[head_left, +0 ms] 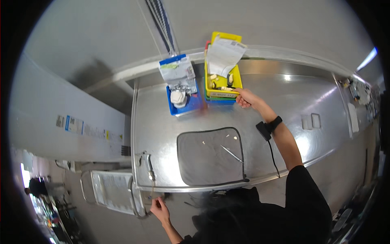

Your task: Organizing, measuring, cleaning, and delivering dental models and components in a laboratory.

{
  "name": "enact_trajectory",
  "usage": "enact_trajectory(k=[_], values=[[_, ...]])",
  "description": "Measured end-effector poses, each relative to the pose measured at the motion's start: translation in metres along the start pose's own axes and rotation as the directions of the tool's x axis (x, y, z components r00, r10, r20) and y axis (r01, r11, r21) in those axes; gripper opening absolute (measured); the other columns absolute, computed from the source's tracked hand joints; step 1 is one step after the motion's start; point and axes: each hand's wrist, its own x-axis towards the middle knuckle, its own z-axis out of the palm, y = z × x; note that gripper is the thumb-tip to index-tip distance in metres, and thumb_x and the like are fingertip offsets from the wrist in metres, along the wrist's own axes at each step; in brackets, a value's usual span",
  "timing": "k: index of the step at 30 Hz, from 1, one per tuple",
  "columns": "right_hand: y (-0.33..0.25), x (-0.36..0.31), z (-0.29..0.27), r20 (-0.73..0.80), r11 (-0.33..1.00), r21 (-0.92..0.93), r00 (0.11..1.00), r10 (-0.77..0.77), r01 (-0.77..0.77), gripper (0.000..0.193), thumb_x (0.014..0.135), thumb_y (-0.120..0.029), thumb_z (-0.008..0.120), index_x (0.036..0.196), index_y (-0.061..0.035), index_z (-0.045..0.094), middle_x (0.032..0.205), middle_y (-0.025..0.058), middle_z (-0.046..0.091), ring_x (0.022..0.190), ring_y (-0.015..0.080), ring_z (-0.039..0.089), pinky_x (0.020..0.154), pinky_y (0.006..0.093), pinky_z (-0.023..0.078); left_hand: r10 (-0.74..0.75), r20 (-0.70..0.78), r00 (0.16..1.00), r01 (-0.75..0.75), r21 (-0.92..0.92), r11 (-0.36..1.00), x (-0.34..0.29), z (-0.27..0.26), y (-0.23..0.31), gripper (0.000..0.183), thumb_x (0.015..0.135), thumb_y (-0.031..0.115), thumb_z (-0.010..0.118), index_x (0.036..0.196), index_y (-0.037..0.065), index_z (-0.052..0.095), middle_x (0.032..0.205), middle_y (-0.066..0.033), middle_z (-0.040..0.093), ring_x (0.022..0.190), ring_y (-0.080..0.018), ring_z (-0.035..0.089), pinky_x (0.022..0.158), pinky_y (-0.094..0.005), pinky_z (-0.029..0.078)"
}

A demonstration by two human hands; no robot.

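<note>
My right hand (247, 98) reaches to the far side of the bench, its fingers closed on the near right corner of a yellow bin (221, 94). Inside that bin are several small cream and dark pieces, partly under a white paper sheet (224, 57). It sits on top of other bins; a blue edge shows beneath. My left hand (160, 210) hangs just in front of the bench's near edge, thumb and fingers pinched together; what they hold, if anything, is too small to make out. Near it, a slim metal handpiece (150, 167) lies at the bench's left end.
A grey mat (207, 162) with dark edging carries a thin metal tool (231, 153) and small pale bits. Left of the yellow bin stands a blue bin (189, 106) with white pieces and a bagged paper. A cable trails from my right wristband (269, 128). A white cabinet (73, 110) borders the left.
</note>
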Motion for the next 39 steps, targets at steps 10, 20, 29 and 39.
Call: enact_trajectory(k=[10,20,29,39], values=[[0.049,-0.015,0.009,-0.228,0.953,-0.055,0.925,-0.303,0.298,0.08,0.088,-0.065,0.063,0.126,0.0043,0.049,0.095,0.017,0.071,0.081,0.0238,0.07,0.061,0.0354,0.053,-0.729,0.195,0.656,0.685,0.249,0.684,-0.342,0.12,-0.175,0.03,0.102,0.022,0.053,0.099,-0.002,0.07,0.091,-0.0138,0.072,0.076,-0.0199,0.068,0.064,-0.0349,0.054],[0.046,0.063,0.008,-0.12,0.738,-0.344,0.752,-0.648,0.581,0.043,0.092,-0.033,0.067,0.118,0.0002,0.059,0.106,0.02,0.07,0.096,0.0343,0.068,0.081,0.0453,0.052,-0.578,0.117,0.808,0.589,-0.149,0.794,-0.416,0.18,-0.148,0.033,0.1,0.03,0.055,0.104,0.002,0.071,0.097,-0.0144,0.073,0.083,-0.0245,0.071,0.069,-0.0376,0.055],[0.143,-0.027,0.014,0.223,0.517,0.108,0.486,-0.845,0.849,0.048,0.102,-0.026,0.063,0.139,0.0027,0.05,0.125,0.0162,0.063,0.106,0.019,0.063,0.091,0.0281,0.052,-0.662,-0.239,0.711,0.547,-0.403,0.733,-0.546,0.229,-0.089,0.033,0.093,0.028,0.063,0.112,0.002,0.069,0.084,-0.0127,0.074,0.076,-0.0233,0.07,0.072,-0.0401,0.054],[0.229,-0.3,0.243,0.789,0.232,-0.087,-0.076,0.61,0.969,0.041,0.099,-0.028,0.063,0.127,0.002,0.059,0.105,0.0131,0.071,0.09,0.0258,0.07,0.079,0.0351,0.056,-0.595,0.697,0.401,0.261,-0.709,-0.655,-0.831,0.331,0.067,0.118,0.077,0.093,0.043,0.163,0.017,0.014,0.16,-0.026,0.027,0.134,-0.0437,0.048,0.107,-0.0574,0.042]])
